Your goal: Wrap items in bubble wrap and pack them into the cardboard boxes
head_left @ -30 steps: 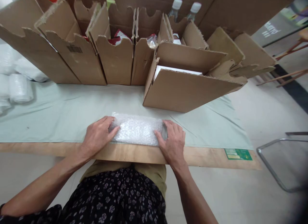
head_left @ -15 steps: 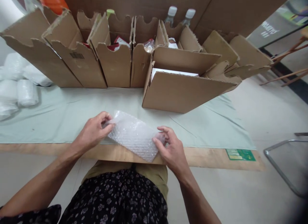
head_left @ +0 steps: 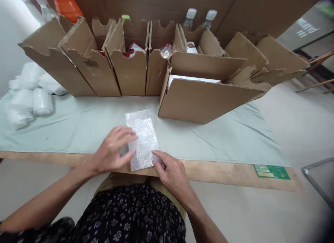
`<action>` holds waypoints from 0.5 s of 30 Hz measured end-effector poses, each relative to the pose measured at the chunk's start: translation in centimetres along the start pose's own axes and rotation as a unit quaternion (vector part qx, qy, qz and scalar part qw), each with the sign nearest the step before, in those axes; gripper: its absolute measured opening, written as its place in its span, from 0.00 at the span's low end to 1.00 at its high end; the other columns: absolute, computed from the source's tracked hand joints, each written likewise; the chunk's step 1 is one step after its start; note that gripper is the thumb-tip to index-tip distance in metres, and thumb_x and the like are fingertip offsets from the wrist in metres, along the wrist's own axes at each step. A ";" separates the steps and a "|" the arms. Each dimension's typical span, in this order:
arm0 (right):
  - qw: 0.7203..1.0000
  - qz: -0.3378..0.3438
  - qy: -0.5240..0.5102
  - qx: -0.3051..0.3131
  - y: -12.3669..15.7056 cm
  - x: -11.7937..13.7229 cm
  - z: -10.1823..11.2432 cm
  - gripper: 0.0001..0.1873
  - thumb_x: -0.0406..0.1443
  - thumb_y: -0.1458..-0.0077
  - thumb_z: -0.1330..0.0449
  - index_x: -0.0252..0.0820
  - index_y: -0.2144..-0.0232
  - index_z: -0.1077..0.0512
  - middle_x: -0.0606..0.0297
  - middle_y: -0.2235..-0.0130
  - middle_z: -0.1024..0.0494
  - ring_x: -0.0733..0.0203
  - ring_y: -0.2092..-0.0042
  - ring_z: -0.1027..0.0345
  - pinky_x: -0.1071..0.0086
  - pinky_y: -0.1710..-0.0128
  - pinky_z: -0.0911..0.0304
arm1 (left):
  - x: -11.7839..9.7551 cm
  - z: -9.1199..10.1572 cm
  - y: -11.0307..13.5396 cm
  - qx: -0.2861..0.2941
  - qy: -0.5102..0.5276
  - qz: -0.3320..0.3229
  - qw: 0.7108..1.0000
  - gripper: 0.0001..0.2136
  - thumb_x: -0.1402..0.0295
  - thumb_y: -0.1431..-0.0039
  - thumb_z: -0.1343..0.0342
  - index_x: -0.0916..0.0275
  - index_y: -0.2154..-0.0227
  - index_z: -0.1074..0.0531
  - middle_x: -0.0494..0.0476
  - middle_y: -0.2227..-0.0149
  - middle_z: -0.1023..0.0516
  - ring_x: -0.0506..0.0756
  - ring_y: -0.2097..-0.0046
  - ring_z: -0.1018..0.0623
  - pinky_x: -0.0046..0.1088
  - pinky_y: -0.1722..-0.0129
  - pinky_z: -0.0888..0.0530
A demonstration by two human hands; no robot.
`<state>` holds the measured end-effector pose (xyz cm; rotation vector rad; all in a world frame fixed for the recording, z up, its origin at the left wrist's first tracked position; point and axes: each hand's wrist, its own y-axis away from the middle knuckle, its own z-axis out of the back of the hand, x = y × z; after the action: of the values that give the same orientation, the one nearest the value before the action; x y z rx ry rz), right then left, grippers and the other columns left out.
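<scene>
A flat, clear bubble wrap pouch lies on the pale green cloth, its long side pointing away from me and its near end by the wooden table edge. My left hand is at its left side, thumb and fingers spread apart, fingertips just over or touching the plastic. At the lower right corner, my right hand has thumb and forefinger closed on the pouch's edge, with the other fingers curled underneath and partly hidden.
Cardboard file boxes line the back, and a larger cardboard box juts forward at right. Several bubble wrap rolls sit at left. Capped bottles stand behind. A green card lies on the wooden edge.
The pouch has turned from slanting sideways to nearly upright in view and now lies flat. My left hand has released its corner and opened; my right hand has moved left. The view has shifted slightly.
</scene>
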<state>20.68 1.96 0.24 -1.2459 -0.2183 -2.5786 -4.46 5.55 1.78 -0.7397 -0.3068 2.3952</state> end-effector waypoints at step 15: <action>0.995 0.053 -0.073 -0.047 -0.1 -0.1 2.5 0.30 0.38 0.44 0.33 0.50 0.39 0.31 0.58 0.44 0.23 0.51 0.45 0.29 0.58 0.48 0.30 | -2.3 -2.3 2.9 -0.083 0.123 0.101 0.984 0.09 0.76 0.34 0.45 0.63 0.53 0.24 0.56 0.63 0.18 0.52 0.62 0.20 0.30 0.62 0.23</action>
<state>22.54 2.68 1.68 -1.4413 -0.0585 -2.4346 -2.99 1.95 -0.22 -1.1834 -0.3448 2.4503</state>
